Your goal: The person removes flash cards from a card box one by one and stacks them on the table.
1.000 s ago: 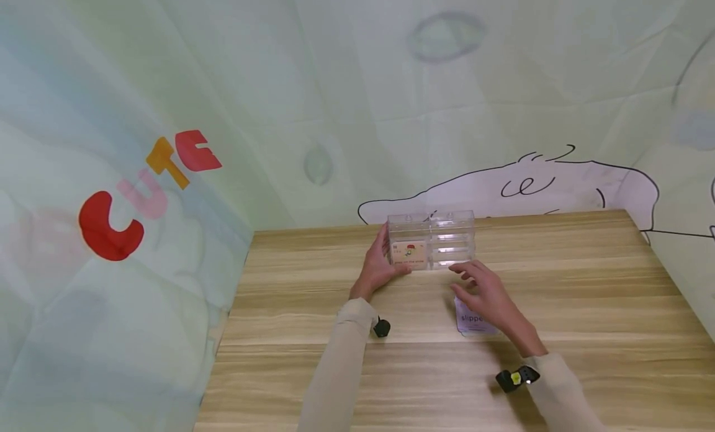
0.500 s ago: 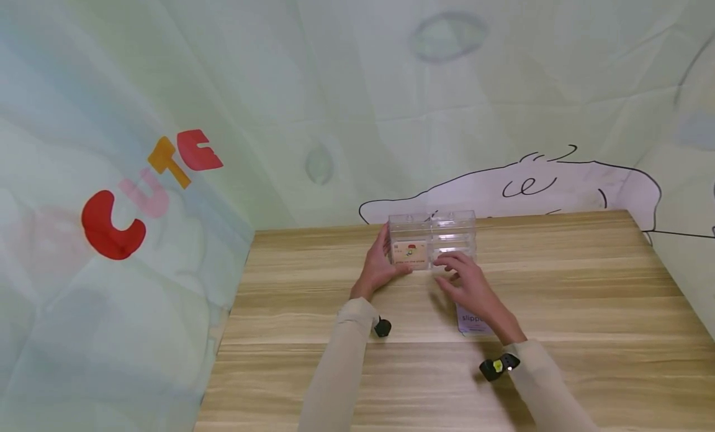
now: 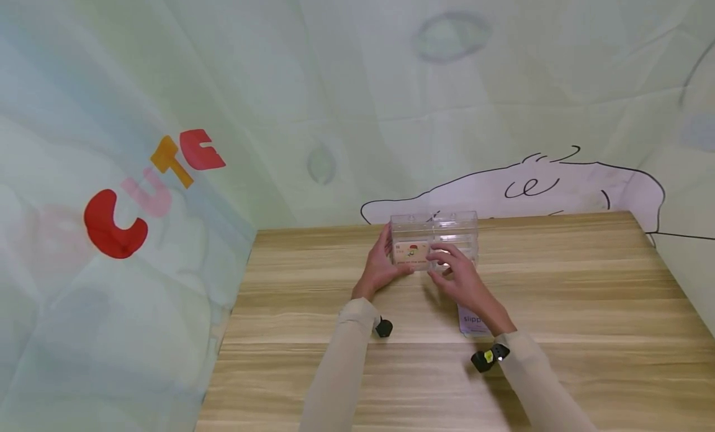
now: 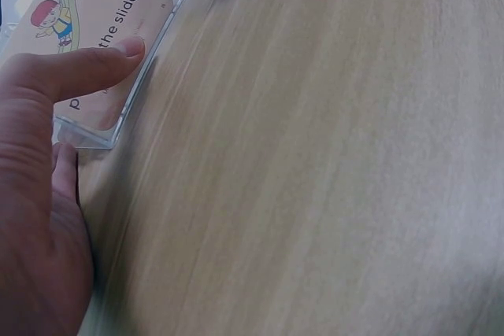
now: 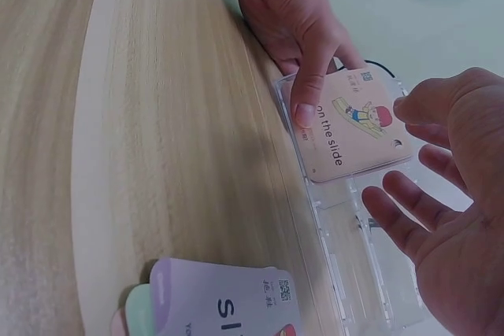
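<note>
A clear plastic rack [image 3: 455,224] with two side-by-side columns stands near the table's back edge. In its left column sits a peach picture card [image 5: 346,131] showing a child on a slide. My left hand [image 3: 380,269] grips the rack's left side, its thumb [image 4: 98,67] lying over the card's face. My right hand [image 3: 462,282] is in front of the right column, fingers loosely bent and spread, nothing held. Its fingertips are close to the card's right edge; whether they touch is unclear. Below it lies a stack of cards [image 5: 220,293], purple on top, partly hidden by the right forearm.
The wood-grain table [image 3: 290,345] stretches around the rack. Behind it hangs a pale printed fabric backdrop [image 3: 335,109], with another panel on the left bearing coloured letters. A dark wrist device [image 3: 490,357] sits on the right wrist and another dark device [image 3: 383,328] on the left.
My right hand has moved left, from the rack's right column toward the slide card. My left hand has stayed on the rack, and the card stack lies where it was.
</note>
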Motion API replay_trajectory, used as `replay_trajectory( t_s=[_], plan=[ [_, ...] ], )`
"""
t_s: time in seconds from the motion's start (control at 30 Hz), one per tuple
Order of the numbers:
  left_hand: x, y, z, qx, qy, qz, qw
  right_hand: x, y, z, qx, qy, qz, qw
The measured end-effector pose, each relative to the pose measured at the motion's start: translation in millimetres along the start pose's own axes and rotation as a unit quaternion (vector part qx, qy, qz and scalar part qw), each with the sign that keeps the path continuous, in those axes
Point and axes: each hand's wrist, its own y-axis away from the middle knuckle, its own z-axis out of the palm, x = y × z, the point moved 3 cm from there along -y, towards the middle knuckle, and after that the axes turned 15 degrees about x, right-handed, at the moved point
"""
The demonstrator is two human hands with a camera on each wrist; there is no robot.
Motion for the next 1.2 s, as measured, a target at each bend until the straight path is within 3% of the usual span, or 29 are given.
replay_trajectory(
  t_s=[0.3,0.53,1.2],
  plan=[
    [-1.6,0.2,0.4,-0.002,-0.001,-0.001,1.0000,2,-6,4.3,-0.010,0.004,0.018,1.000],
    [-2.9,0.6,0.5,-0.003,0.017,0.018,0.9997,2,-8,7.5,-0.015,-0.002,0.018,1.000],
    [-4.1,-1.1,1.3,0.000,0.025,0.012,0.9996,2,-12,9.6,-0.024,0.025,0.035,0.999]
  ],
)
